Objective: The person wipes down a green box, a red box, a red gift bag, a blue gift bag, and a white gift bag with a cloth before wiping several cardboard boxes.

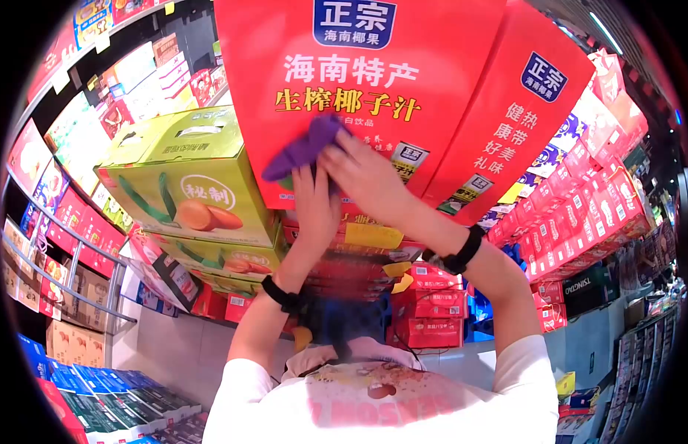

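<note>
A purple cloth lies bunched against the front of a large red coconut juice carton, over part of its small print. My right hand grips the cloth from the right side, its fingers closed on the folds. Just below and to the left, my left hand has its fingers closed at the cloth's lower edge; their tips are partly hidden. A black band circles each of my wrists.
Green gift boxes with a sausage-like picture are stacked to the left. Red boxes fill the right side. Shelves of packaged goods run along the far left, and blue boxes stand at the lower left.
</note>
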The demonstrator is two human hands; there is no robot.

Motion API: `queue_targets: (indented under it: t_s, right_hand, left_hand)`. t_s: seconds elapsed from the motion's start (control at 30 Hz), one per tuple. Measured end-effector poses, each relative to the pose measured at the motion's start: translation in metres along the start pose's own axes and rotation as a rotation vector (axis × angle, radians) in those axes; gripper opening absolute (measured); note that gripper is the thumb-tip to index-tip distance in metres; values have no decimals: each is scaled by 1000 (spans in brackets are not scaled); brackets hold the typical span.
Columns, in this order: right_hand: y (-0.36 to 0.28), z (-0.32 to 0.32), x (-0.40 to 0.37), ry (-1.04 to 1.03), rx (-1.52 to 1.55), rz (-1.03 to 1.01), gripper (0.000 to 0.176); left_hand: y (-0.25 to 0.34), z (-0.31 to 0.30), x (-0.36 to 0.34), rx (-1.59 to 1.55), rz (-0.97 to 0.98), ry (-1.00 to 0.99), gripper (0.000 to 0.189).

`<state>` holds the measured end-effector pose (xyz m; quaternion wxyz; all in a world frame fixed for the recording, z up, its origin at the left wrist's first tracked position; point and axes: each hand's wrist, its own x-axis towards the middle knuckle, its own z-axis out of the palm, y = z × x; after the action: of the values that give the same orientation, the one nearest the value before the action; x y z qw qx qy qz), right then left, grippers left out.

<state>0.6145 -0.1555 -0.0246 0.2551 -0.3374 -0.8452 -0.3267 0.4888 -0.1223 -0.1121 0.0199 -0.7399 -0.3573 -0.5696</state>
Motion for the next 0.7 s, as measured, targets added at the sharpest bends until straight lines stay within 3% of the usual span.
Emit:
queue_targets:
  t_s: [0.17, 0.33, 0.4, 0.5, 0.57, 0.63, 0.7]
  right_hand:
    - [-6, 5, -31, -185, -129, -144, 40]
    - [23, -38, -5, 37, -152, 61, 41]
    - [25, -44, -8, 76, -193, 128, 42]
    - [19, -38, -34, 80, -280, 258, 45]
    - [5, -21, -70, 0, -288, 322, 45]
    - [-11, -2, -112, -84, -222, 356, 45]
    - [-32, 5, -131, -98, -203, 401, 44]
  left_hand:
    - [-28, 6, -47, 156, 86, -214, 60]
    - [8, -27, 52, 185, 245, -149, 69]
    - [21, -36, 85, 198, 429, -93, 67]
    - [31, -32, 93, 235, 589, -199, 58]
    - [15, -11, 69, 255, 679, -231, 48]
    - [1, 5, 35, 161, 774, -495, 41]
    - [2, 14, 13, 129, 827, -491, 40]
